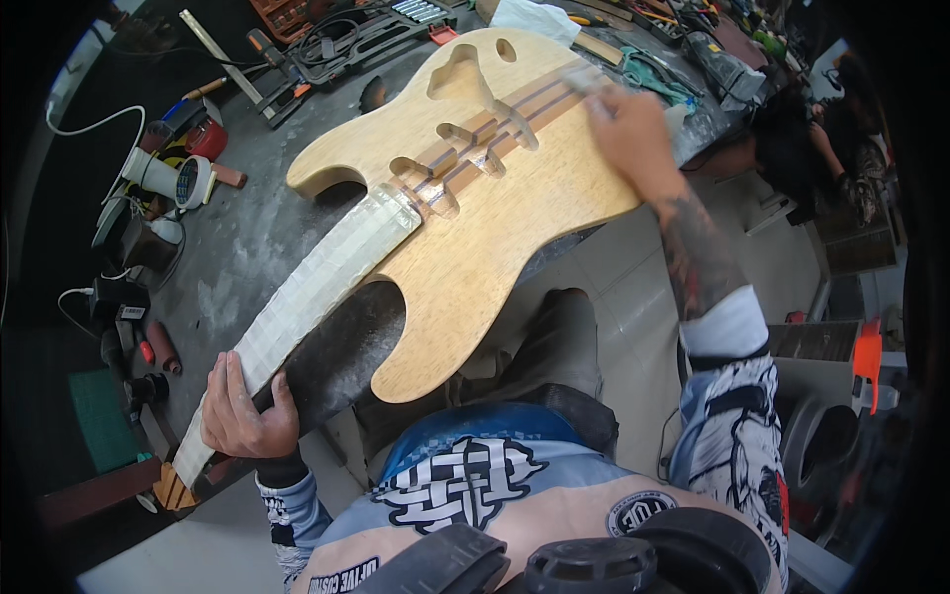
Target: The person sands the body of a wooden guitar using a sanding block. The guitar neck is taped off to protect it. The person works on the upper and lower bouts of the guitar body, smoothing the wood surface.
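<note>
An unpainted electric guitar body [515, 213] in pale wood, with darker stripes down its middle and several routed cavities, lies across the workbench. Whitish tape covers its neck [317, 272], which runs to the lower left and ends in a bare striped headstock [175, 489]. My left hand [249, 408] is wrapped round the taped neck near that end. At the far right end of the body, my right hand [625, 129] is closed and pressed to the wood. Motion blurs its fingers, and a pale patch at their tips is too smeared to name.
The dark, dusty workbench [233, 267] carries a clamp [361, 45], a red cup [206, 140] and a green cloth [658, 79]. Several tools crowd the back right. Tiled floor [614, 282] lies past the bench's near edge. A person's arm [826, 148] shows at the far right.
</note>
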{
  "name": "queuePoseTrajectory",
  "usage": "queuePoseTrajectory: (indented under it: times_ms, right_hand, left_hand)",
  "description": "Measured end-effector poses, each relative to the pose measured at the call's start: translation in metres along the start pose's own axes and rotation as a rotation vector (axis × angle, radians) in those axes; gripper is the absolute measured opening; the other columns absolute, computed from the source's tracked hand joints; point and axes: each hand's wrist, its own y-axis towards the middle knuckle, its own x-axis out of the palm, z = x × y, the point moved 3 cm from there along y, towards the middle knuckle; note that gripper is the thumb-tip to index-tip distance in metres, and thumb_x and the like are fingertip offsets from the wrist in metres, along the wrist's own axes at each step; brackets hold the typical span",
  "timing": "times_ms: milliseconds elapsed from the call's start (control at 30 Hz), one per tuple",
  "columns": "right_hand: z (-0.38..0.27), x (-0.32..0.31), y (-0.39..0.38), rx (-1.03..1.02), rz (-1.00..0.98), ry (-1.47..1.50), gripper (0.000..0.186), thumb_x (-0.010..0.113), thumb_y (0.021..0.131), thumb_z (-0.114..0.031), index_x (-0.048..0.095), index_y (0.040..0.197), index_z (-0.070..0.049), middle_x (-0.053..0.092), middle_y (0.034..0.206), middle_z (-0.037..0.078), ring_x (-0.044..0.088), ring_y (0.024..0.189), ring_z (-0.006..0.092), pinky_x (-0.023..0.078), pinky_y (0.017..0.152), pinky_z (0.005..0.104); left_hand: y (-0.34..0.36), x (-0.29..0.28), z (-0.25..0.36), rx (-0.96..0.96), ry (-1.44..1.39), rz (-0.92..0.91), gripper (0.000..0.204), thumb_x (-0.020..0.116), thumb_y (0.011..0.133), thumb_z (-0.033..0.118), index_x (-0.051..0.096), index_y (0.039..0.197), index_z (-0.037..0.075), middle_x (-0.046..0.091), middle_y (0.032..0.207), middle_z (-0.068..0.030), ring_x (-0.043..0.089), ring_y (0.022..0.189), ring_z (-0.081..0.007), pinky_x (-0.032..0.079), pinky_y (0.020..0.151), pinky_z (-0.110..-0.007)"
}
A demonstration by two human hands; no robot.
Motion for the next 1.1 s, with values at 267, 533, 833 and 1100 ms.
queuePoseTrajectory:
  times_ms: [267, 533, 833, 1100]
  right_hand:
    - [-0.003, -0.014, -0.019, 0.199, -0.021, -0.007, 0.025, 0.064, 0.092, -0.024, 0.075, 0.105, -0.006, 0.070, 0.085, 0.022, 0.067, 0.075, 0.0343, 0.052, 0.071, 0.0433]
    - [0.011, -0.026, -0.040, 0.244, 0.021, -0.077, 0.030, 0.063, 0.092, -0.028, 0.075, 0.110, -0.008, 0.070, 0.107, 0.019, 0.063, 0.098, 0.0404, 0.050, 0.089, 0.0417]
    - [-0.040, -0.043, -0.178, 0.539, 0.357, 0.579, 0.029, 0.065, 0.098, -0.017, 0.069, 0.123, -0.003, 0.071, 0.110, 0.010, 0.066, 0.092, 0.0146, 0.050, 0.085, 0.0269]
    - [0.002, 0.016, -0.302, 1.014, 0.401, 1.584, 0.036, 0.056, 0.102, -0.018, 0.057, 0.128, 0.006, 0.065, 0.118, 0.015, 0.063, 0.097, 0.0174, 0.052, 0.084, 0.0303]
  left_hand:
    - [-0.002, -0.004, 0.002, -0.030, -0.013, 0.006, 0.054, 0.076, 0.080, 0.042, 0.069, 0.123, 0.011, 0.070, 0.119, -0.0039, 0.064, 0.107, -0.0248, 0.042, 0.094, -0.037]
    - [-0.001, 0.001, 0.002, -0.021, -0.028, 0.074, 0.053, 0.079, 0.076, 0.042, 0.070, 0.121, 0.015, 0.070, 0.117, -0.0009, 0.064, 0.105, -0.0210, 0.041, 0.093, -0.036]
    - [-0.005, -0.003, -0.001, -0.028, 0.010, 0.100, 0.051, 0.079, 0.076, 0.044, 0.072, 0.118, 0.016, 0.071, 0.115, 0.0024, 0.064, 0.105, -0.0190, 0.039, 0.092, -0.034]
    - [-0.007, 0.000, -0.005, -0.019, 0.031, 0.108, 0.053, 0.080, 0.075, 0.046, 0.072, 0.118, 0.017, 0.071, 0.114, 0.0041, 0.064, 0.104, -0.0172, 0.038, 0.090, -0.034]
